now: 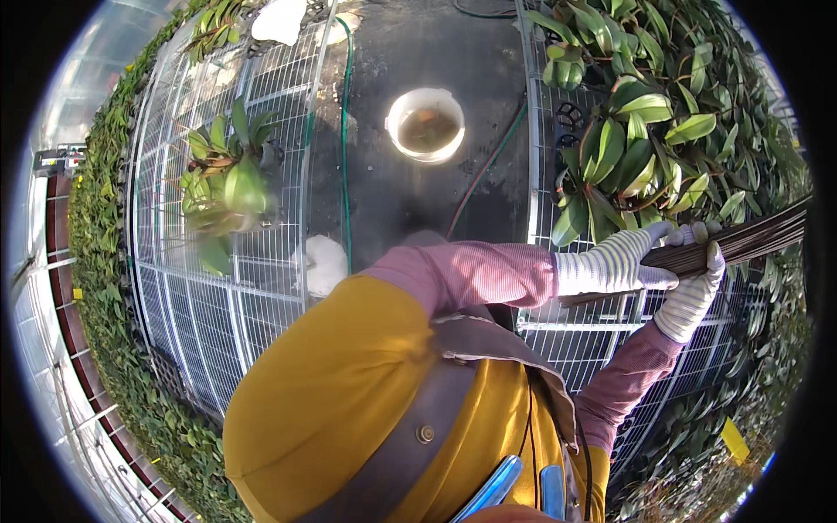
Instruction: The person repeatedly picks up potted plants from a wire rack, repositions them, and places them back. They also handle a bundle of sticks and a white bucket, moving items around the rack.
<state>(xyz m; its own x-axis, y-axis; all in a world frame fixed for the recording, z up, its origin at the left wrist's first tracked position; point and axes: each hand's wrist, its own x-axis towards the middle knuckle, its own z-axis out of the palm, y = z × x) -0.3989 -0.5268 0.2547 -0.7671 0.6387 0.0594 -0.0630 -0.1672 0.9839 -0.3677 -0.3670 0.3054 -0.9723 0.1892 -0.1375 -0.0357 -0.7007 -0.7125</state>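
Observation:
Both hands wear white gloves with striped cuffs and are at the right of the head view. My left hand [611, 267] grips a bundle of thin dark rods [752, 238], its fingers above and its thumb below. Close beside it, my right hand [693, 287] is wrapped around the same bundle from underneath. The rods fan out to the upper right, and a few ends stick out below my left wrist. Just beyond the hands, broad-leaved potted plants, apparently orchids [611, 150], stand on the right wire-mesh bench [575, 340].
A white bucket [394, 124] holding murky contents stands on the dark aisle floor [405, 196]. A green hose [346, 131] runs along the aisle. On the left mesh bench [261, 287] is a blurred plant cluster [239, 186]. A yellow card [735, 442] stands among plants at lower right.

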